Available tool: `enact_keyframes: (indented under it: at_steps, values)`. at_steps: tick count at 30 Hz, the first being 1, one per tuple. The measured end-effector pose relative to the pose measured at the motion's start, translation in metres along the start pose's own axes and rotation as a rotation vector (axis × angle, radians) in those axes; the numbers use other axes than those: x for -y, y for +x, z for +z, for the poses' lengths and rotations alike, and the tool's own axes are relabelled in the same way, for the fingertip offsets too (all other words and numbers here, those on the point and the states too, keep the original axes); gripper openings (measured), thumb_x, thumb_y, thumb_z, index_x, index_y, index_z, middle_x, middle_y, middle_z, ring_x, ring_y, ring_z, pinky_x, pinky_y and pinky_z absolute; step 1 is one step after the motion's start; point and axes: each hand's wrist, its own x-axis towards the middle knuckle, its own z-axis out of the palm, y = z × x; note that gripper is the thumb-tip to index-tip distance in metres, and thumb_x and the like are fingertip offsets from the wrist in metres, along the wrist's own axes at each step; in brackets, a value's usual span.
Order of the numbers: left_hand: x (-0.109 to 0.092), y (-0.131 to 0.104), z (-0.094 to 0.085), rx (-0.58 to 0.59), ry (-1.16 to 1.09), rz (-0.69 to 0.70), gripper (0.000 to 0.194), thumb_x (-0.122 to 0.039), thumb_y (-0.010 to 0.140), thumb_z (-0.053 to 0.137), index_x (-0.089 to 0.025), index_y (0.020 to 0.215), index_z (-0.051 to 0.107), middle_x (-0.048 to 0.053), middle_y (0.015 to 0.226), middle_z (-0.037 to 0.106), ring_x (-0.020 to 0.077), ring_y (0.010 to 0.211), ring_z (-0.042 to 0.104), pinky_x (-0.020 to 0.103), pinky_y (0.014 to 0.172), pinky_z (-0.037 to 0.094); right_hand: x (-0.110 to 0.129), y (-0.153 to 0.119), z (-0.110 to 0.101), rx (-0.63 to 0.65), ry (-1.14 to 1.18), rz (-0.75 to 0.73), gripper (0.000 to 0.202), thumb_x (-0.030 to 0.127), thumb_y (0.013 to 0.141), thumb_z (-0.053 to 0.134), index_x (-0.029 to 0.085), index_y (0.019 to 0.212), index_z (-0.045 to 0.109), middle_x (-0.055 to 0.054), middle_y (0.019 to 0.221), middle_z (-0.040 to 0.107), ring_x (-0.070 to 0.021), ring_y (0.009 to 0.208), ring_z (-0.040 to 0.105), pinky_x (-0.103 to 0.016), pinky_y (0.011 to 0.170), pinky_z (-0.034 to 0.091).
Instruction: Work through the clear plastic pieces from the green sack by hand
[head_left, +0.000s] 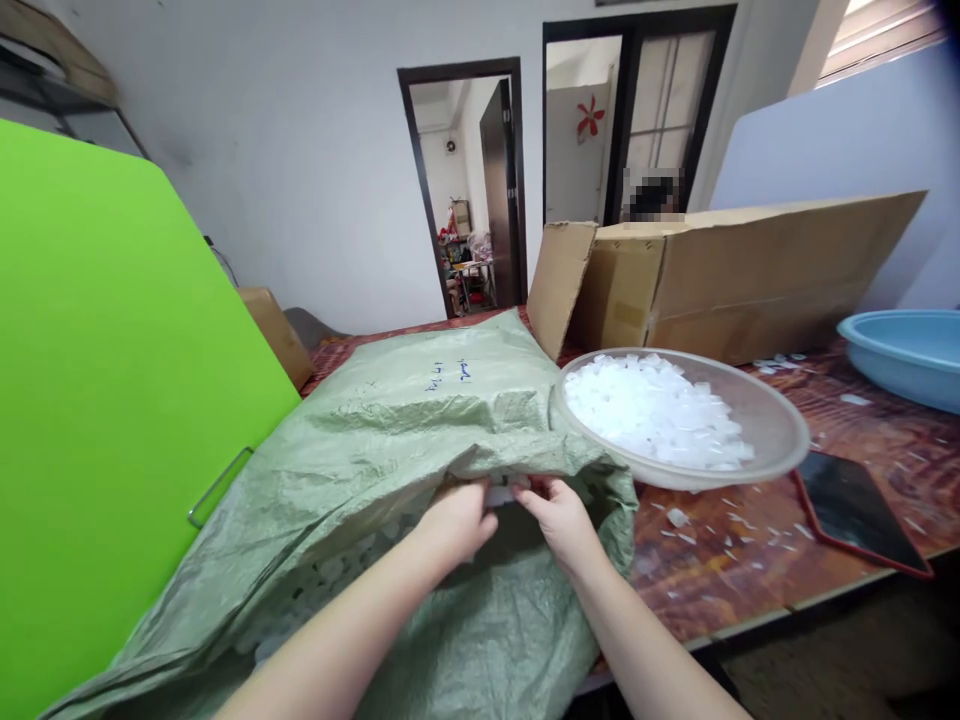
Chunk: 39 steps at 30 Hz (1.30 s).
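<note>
Both hands are inside the mouth of a large pale green woven sack [480, 410] lying on the table. My left hand [461, 512] is curled, with its fingertips hidden under the sack's upper edge, so what it holds does not show. My right hand [553, 510] is closed, thumb and fingers pinching the edge of a small white plastic-looking piece [499, 492] between the hands. More white pieces [330, 570] show inside the sack, left of my forearm. A translucent round bowl [780, 430] heaped with similar small white pieces [652, 405] stands beside the sack on the right.
A bright green board [112, 380] rises at the left. Behind the bowl sits a long cardboard box [765, 280]; a blue basin [907, 350] is at the far right. A dark tablet-like object with a red edge [862, 510] and white scraps [679, 517] lie on the wood-patterned table [697, 590].
</note>
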Motion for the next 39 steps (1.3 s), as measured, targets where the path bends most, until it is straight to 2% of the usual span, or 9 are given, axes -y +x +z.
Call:
enact_keyframes:
  at_steps: [5,10,13,19,26,29,33,35,39]
  values:
    - [0.013,-0.076,0.004,0.127,-0.302,-0.035,0.010,-0.023,0.069,0.044,-0.019,0.076,0.050,-0.002,0.067,0.053,0.0126,0.061,0.050,0.021,0.050,0.034,0.032,-0.050,0.001,0.398,-0.270,0.061,0.025,0.027,0.066,0.070,0.018,0.088,0.066,-0.003,0.082,0.068,-0.0155,0.075,0.061,-0.026,0.069,0.049]
    - [0.018,-0.118,0.008,0.634,-0.465,-0.151,0.022,-0.036,0.053,0.062,-0.018,0.062,0.052,-0.006,0.052,0.045,0.0088,0.046,0.040,0.019,0.040,0.028,0.044,-0.100,-0.003,0.803,-0.641,-0.586,0.024,0.017,0.084,0.052,0.025,0.103,0.063,-0.003,0.101,0.068,-0.0142,0.091,0.063,-0.023,0.080,0.050]
    - [0.016,-0.123,0.005,0.779,-0.427,-0.105,0.024,-0.037,0.049,0.067,-0.020,0.061,0.056,-0.008,0.050,0.046,0.0090,0.047,0.041,0.019,0.042,0.030,0.050,-0.116,-0.004,0.857,-0.766,-0.808,0.036,0.021,0.086,0.050,0.028,0.121,0.051,-0.002,0.109,0.066,-0.0138,0.094,0.063,-0.021,0.079,0.050]
    - [0.019,-0.122,0.010,0.685,-0.514,-0.056,0.016,-0.031,0.053,0.059,-0.020,0.064,0.056,-0.008,0.053,0.043,0.0084,0.048,0.039,0.019,0.043,0.031,0.054,-0.113,0.002,0.781,-0.681,-0.538,0.024,0.019,0.084,0.053,0.024,0.107,0.059,-0.002,0.100,0.068,-0.0091,0.094,0.062,-0.015,0.083,0.048]
    - [0.020,-0.126,0.011,0.680,-0.515,-0.030,0.021,-0.033,0.054,0.062,-0.021,0.071,0.062,-0.008,0.056,0.050,0.0087,0.050,0.044,0.017,0.045,0.032,0.052,-0.116,0.009,0.898,-0.717,-0.353,0.025,0.024,0.083,0.054,0.024,0.107,0.060,-0.003,0.098,0.068,-0.0125,0.088,0.062,-0.021,0.078,0.050]
    - [0.022,-0.124,0.013,0.697,-0.536,-0.040,0.019,-0.034,0.054,0.062,-0.020,0.066,0.059,-0.007,0.054,0.047,0.0085,0.050,0.042,0.017,0.044,0.031,0.052,-0.120,0.009,0.902,-0.756,-0.427,0.024,0.021,0.084,0.052,0.024,0.106,0.061,-0.003,0.097,0.068,-0.0126,0.087,0.063,-0.021,0.077,0.050]
    - [0.032,-0.120,0.019,0.853,-0.651,-0.026,0.029,-0.039,0.048,0.071,-0.020,0.064,0.058,-0.008,0.052,0.049,0.0075,0.048,0.041,0.018,0.045,0.032,0.047,-0.123,0.006,0.896,-0.792,-0.772,0.034,0.021,0.088,0.046,0.025,0.122,0.051,-0.005,0.113,0.064,-0.0136,0.099,0.061,-0.022,0.083,0.048]
    - [0.034,-0.120,0.022,0.889,-0.643,-0.040,0.026,-0.038,0.048,0.071,-0.020,0.062,0.058,-0.008,0.049,0.046,0.0074,0.044,0.038,0.019,0.042,0.029,0.041,-0.121,0.007,0.874,-0.800,-0.752,0.033,0.024,0.088,0.047,0.023,0.120,0.052,-0.005,0.111,0.065,-0.0138,0.097,0.062,-0.021,0.083,0.048]
    - [0.020,-0.119,0.020,0.613,-0.423,-0.259,0.024,-0.035,0.053,0.071,-0.024,0.073,0.064,-0.008,0.059,0.055,0.0101,0.052,0.048,0.019,0.045,0.035,0.030,-0.114,0.011,0.851,-0.816,-0.426,0.033,0.045,0.082,0.052,0.022,0.103,0.063,-0.003,0.084,0.071,-0.0125,0.076,0.065,-0.018,0.068,0.051]
